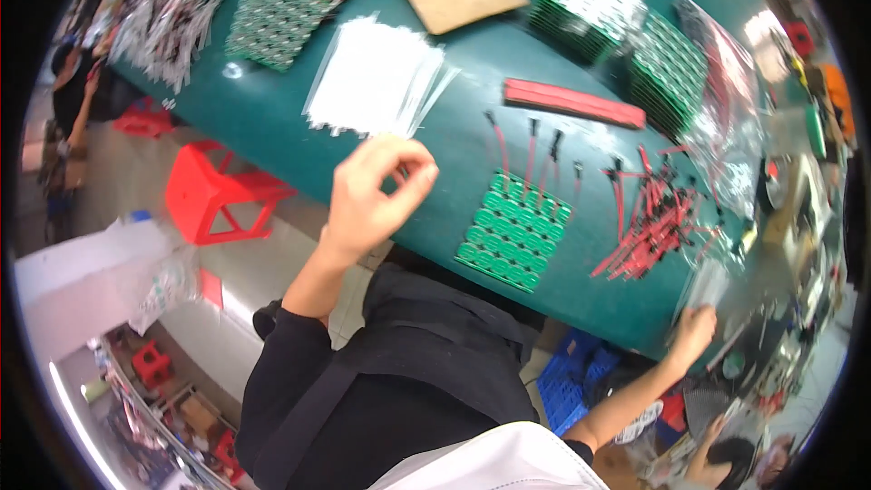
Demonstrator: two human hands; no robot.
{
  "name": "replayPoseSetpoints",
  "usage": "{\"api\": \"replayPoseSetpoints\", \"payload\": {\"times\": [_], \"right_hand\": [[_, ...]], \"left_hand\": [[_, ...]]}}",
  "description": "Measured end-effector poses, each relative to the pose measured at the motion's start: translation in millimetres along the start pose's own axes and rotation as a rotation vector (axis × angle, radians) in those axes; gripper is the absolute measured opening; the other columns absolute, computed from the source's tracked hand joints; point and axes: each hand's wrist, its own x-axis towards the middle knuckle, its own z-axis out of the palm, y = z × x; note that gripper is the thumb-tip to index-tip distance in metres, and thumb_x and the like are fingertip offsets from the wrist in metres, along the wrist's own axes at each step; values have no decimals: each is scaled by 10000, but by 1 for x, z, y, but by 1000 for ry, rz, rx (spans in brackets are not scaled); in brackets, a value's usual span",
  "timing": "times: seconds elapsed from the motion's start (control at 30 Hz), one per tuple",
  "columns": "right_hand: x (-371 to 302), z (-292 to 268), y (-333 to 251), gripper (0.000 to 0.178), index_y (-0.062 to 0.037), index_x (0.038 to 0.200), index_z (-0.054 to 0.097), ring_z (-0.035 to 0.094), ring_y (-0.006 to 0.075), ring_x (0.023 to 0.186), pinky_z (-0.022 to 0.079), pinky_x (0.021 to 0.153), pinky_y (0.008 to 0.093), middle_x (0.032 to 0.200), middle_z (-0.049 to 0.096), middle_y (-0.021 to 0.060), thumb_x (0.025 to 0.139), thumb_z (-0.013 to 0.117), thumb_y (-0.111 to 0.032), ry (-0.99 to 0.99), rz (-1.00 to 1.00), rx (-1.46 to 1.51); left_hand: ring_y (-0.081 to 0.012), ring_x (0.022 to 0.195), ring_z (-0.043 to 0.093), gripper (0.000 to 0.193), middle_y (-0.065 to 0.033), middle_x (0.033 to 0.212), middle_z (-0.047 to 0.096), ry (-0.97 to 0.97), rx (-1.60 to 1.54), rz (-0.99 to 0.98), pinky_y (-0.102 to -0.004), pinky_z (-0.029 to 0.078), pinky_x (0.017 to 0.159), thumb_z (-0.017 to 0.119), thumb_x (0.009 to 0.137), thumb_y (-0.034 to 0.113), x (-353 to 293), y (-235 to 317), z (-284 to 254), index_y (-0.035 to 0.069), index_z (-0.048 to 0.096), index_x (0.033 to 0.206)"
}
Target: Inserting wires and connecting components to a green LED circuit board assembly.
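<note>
Cannot read markings on board (514, 231): too small. See board lying flat on table (263, 104), near front edge, between left hand (376, 195) and lead pile (649, 222): green, squarish, covered in rows of rounded outlines. Count 4 red leads (532, 152) with black ends, running up from its far side. Find left hand raised at front edge, just below white ties (367, 73), with thumb and index curled into near-closed ring; cannot tell if pinching anything. Find right hand (696, 331) at table's right end, by clear plastic (708, 286), blurred, with fingers bent in; cannot tell if holding it. Note red bar (574, 104) beyond board.
</note>
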Motion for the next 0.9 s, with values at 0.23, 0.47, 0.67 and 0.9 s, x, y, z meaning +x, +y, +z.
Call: {"api": "replayPoseSetpoints", "payload": {"times": [0.23, 0.47, 0.67, 0.9], "right_hand": [[20, -15, -1, 248, 7, 976, 626, 615, 405, 858, 475, 755, 499, 917, 618, 213, 900, 548, -216, -115, 130, 6], [12, -12, 38, 278, 7, 1029, 667, 646, 393, 889, 504, 783, 455, 961, 674, 219, 969, 558, -242, -62, 96, 89], [5, -38, 29, 278, 9, 1069, 659, 622, 168, 723, 498, 658, 293, 855, 662, 98, 987, 581, -244, -128, 318, 441], [-28, -92, -65, 203, 39, 1100, 605, 597, 119, 705, 493, 613, 229, 942, 640, 103, 980, 587, -125, 66, 295, 1416]], "left_hand": [[-207, 696, 651, 158, -78, 818, 662, 70, 547, -255, -339, 511, 642, 665, 865, 196, 47, -54, -67, 38, 660, 859], [-259, 733, 676, 269, -106, 800, 683, -204, 827, -350, -370, 527, 676, 706, 824, 308, 73, -69, -61, 43, 662, 822], [-293, 739, 685, 190, -128, 764, 685, -223, 883, -261, -375, 537, 688, 690, 784, 230, 77, -83, -63, 42, 677, 804], [-118, 699, 681, 227, -75, 746, 704, -132, 281, -515, -256, 523, 637, 708, 810, 192, 75, -97, -85, -31, 703, 850]]}}
